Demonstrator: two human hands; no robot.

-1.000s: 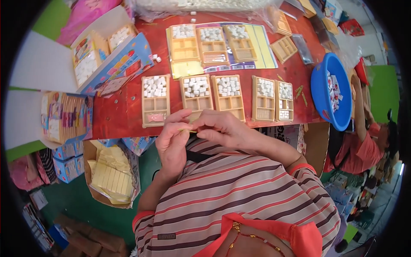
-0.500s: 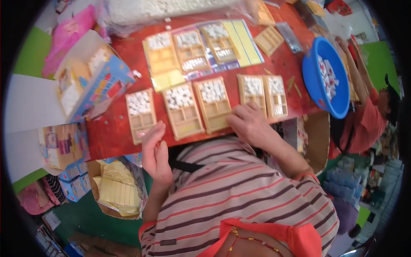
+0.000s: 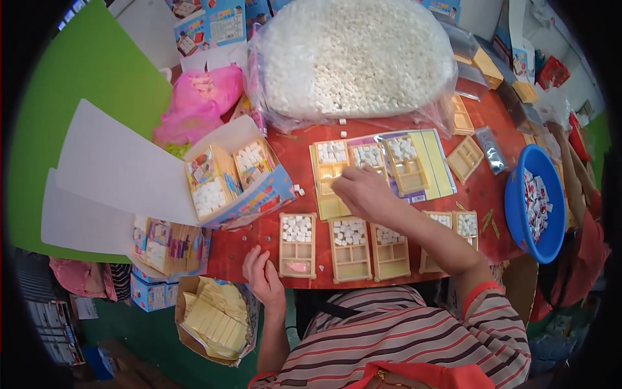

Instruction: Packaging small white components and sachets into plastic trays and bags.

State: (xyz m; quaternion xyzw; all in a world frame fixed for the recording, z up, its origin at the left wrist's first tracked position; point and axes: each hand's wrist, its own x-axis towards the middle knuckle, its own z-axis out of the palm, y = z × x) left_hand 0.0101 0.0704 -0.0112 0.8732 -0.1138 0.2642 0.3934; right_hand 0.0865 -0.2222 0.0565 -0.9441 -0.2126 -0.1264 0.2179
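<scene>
My right hand (image 3: pixel 368 193) reaches over the back group of wooden compartment trays, its fingers bent together above the back-left tray (image 3: pixel 331 170); what they hold, if anything, is hidden. My left hand (image 3: pixel 264 275) is at the table's front edge, fingers apart and empty, beside the leftmost front tray (image 3: pixel 289 251). That tray has white cubes in its top section and a pink piece (image 3: pixel 298 266) in a lower compartment. Right of it stand more front trays with white cubes, including a middle tray (image 3: pixel 350 253); my right forearm partly covers others. The back trays lie on a purple-and-yellow printed sheet (image 3: pixel 440 162).
A big clear bag of white cubes (image 3: pixel 363 58) fills the table's back. At left stands an open blue carton (image 3: pixel 259 201) of packed trays. A blue basin (image 3: pixel 518 207) of small packets sits at right. Below the table is a cardboard box (image 3: pixel 188 305) with yellow pieces.
The view has tilted up, showing more of the back. My right hand has gone from the front trays to the back ones. My left hand has moved off the leftmost tray.
</scene>
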